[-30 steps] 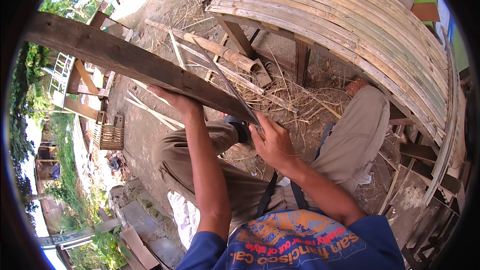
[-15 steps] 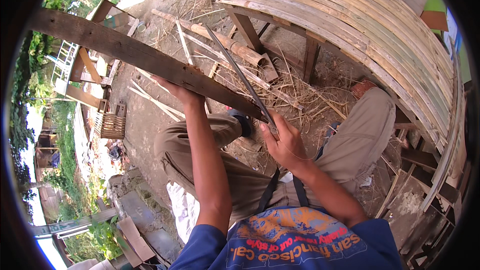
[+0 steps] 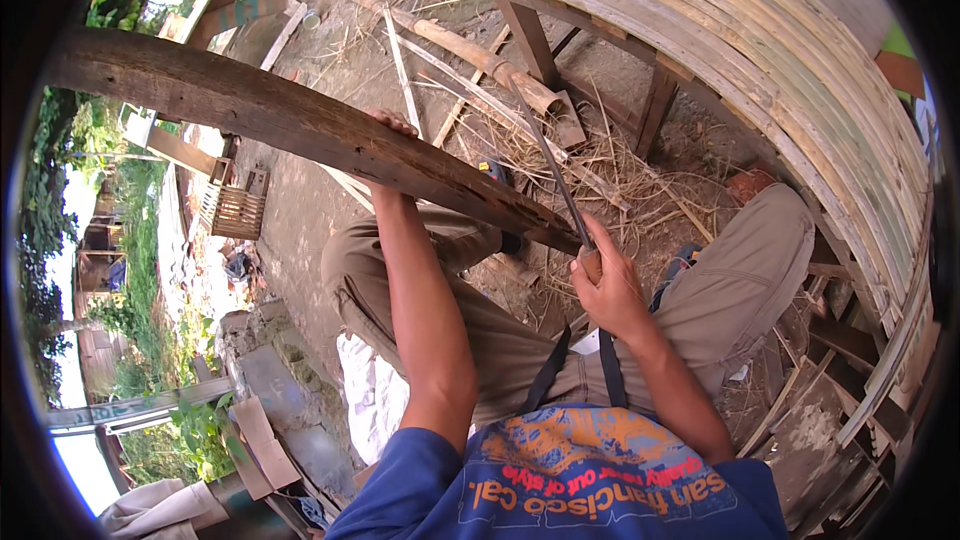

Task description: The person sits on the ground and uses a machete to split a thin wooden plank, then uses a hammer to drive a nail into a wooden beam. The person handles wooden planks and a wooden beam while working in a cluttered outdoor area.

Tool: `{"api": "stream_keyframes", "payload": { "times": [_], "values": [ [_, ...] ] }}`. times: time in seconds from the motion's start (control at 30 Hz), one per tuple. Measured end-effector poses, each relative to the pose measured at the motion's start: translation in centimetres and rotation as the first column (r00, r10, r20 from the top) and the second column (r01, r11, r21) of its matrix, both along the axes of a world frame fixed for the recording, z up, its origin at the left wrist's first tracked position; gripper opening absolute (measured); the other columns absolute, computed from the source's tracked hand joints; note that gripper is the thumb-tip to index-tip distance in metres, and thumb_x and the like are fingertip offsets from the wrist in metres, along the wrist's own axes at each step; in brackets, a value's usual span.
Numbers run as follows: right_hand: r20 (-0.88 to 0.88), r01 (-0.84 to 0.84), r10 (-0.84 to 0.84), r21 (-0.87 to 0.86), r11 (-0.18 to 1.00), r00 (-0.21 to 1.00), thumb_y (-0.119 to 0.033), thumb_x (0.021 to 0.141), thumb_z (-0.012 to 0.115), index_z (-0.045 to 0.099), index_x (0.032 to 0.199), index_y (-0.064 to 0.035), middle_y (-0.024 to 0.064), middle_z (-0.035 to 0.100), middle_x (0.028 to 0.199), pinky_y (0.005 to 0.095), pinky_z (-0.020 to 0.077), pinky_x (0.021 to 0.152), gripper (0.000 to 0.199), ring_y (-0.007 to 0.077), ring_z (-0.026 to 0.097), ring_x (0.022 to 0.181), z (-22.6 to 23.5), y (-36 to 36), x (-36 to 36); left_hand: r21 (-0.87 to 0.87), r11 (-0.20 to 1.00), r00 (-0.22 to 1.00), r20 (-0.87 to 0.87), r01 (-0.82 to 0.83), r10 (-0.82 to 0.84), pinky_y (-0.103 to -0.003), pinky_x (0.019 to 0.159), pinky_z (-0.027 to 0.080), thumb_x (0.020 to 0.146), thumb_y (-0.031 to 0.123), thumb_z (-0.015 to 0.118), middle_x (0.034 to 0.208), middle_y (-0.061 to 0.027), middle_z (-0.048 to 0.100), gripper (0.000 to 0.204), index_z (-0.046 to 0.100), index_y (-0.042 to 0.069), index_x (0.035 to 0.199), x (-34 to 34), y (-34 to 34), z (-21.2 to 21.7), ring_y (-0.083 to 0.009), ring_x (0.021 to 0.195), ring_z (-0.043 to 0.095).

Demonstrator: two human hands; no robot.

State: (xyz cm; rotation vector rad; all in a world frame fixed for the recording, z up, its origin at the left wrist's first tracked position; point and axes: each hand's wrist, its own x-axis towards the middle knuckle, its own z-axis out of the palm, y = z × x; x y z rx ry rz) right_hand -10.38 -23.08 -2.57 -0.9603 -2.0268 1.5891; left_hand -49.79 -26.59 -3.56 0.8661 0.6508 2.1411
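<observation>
A long, dark, weathered wooden plank (image 3: 270,120) slants from the far left down to the space between my knees. My left hand (image 3: 388,155) is wrapped round it near the middle; the fingertips show over its far edge, and the plank covers the palm. In my right hand (image 3: 612,290) is the wooden handle of a machete (image 3: 545,152), its long narrow dark blade pointing up and away. The lower part of the blade is right beside the plank's near end, and I cannot tell whether they touch.
A bamboo-slat bench (image 3: 700,30) fills the right side, close to my knee. Bamboo poles (image 3: 490,62), cut strips and shavings litter the dirt floor ahead. A slatted crate (image 3: 233,208) stands left, above a broken concrete block (image 3: 275,370).
The plank has shifted a little right and nearer and looks rolled, with my left fingers now showing over its far edge. The machete has swung rightward and stands more upright.
</observation>
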Motion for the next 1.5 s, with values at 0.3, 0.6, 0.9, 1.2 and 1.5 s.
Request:
{"api": "stream_keyframes", "payload": {
  "times": [0.3, 0.6, 0.9, 1.2, 1.5],
  "values": [
    [0.612, -0.172, 0.024, 0.183, 0.968, 0.79, -0.002, 0.079, 0.064, 0.026, 0.146, 0.0126, 0.0251, 0.07, 0.088, 0.05, 0.0557, 0.074, 0.078, 0.0437, 0.069, 0.083, -3.8, 3.2, -0.7, -0.014, 0.995, 0.995, -0.039, -0.098, 0.097, -0.035, 0.068, 0.054, 0.098, 0.046, 0.048, 0.083, -0.0112, 0.061, 0.046, 0.062, 0.002, 0.095, 1.0, 0.9, 0.4, -0.0248, 0.077, 0.061],
    [0.836, -0.635, 0.15, 0.271, 0.724, 0.527, -0.006, 0.086, 0.064, 0.075, 0.105, -0.0017, 0.0172, 0.074, 0.107, 0.0451, 0.0592, 0.079, 0.022, 0.0333, 0.073, 0.097, -1.3, 12.0, -6.3, 0.038, 0.986, 0.98, -0.118, 0.165, -0.159, -0.038, 0.077, 0.05, 0.101, 0.032, 0.053, 0.089, -0.0093, 0.058, 0.029, 0.059, 0.004, 0.1, -0.5, 0.4, 0.5, -0.0231, 0.086, 0.056],
    [0.919, -0.494, -0.035, 0.244, 0.835, 0.394, -0.011, 0.087, 0.066, 0.076, 0.105, -0.0035, 0.0168, 0.073, 0.112, 0.0452, 0.0587, 0.08, 0.022, 0.0333, 0.072, 0.101, -7.1, 15.8, -5.0, 0.088, 0.98, 0.977, -0.13, 0.179, -0.167, -0.034, 0.068, 0.051, 0.102, 0.017, 0.049, 0.08, -0.0077, 0.057, 0.019, 0.06, 0.004, 0.093, -0.2, -1.3, 0.7, -0.0193, 0.075, 0.055],
    [0.912, -0.566, 0.143, 0.111, 0.817, 0.385, -0.007, 0.084, 0.067, 0.075, 0.108, -0.0027, 0.0175, 0.073, 0.112, 0.0442, 0.0595, 0.081, 0.026, 0.0331, 0.073, 0.102, -6.5, 16.5, -5.2, 0.065, 0.985, 0.987, -0.049, 0.158, -0.155, -0.034, 0.07, 0.05, 0.102, 0.014, 0.048, 0.08, -0.0086, 0.057, 0.018, 0.06, 0.003, 0.093, 0.4, -1.2, 1.2, -0.0195, 0.077, 0.054],
    [0.849, -0.479, 0.079, 0.215, 0.851, 0.522, -0.002, 0.079, 0.07, 0.076, 0.104, -0.0015, 0.0191, 0.073, 0.109, 0.0426, 0.0591, 0.082, 0.026, 0.0338, 0.073, 0.099, -6.0, 18.1, -5.0, 0.066, 0.975, 0.976, -0.07, 0.211, -0.206, -0.034, 0.07, 0.051, 0.101, 0.014, 0.05, 0.08, -0.0073, 0.057, 0.017, 0.06, 0.004, 0.093, -0.3, -1.0, 0.7, -0.0193, 0.078, 0.054]
  ]
}}
